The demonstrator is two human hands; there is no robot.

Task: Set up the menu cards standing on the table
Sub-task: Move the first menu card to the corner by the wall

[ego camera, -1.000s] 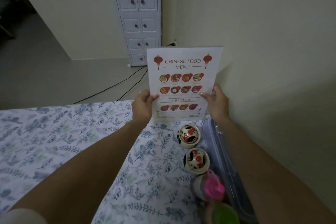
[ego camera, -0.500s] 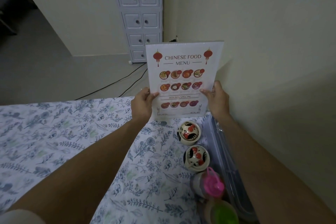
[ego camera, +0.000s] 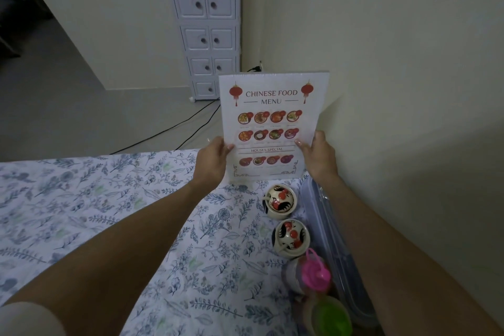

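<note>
Both hands hold one white glossy menu card with red lanterns and little food pictures. The left hand has its grip clenched on the card's left edge, thumb on the front. The right hand has its grip clenched on the right edge the same way. The card is upright at the far end of the worktop with the blue flowered cloth, close to the cream wall. Its bottom edge is near the cloth, but I cannot tell if it touches.

The card looks thin and very light. It seems a bit stiff, since it stays flat while held low down. The shiny skin could be slippery, so pinching both side edges is a good way to hold it. A thin card may tip over when let go, so it may need to lean on the wall.

Just in front of it sits a small round painted pot with a rooster, and a second painted rooster pot is nearer. A bump could knock the card onto them.
</note>
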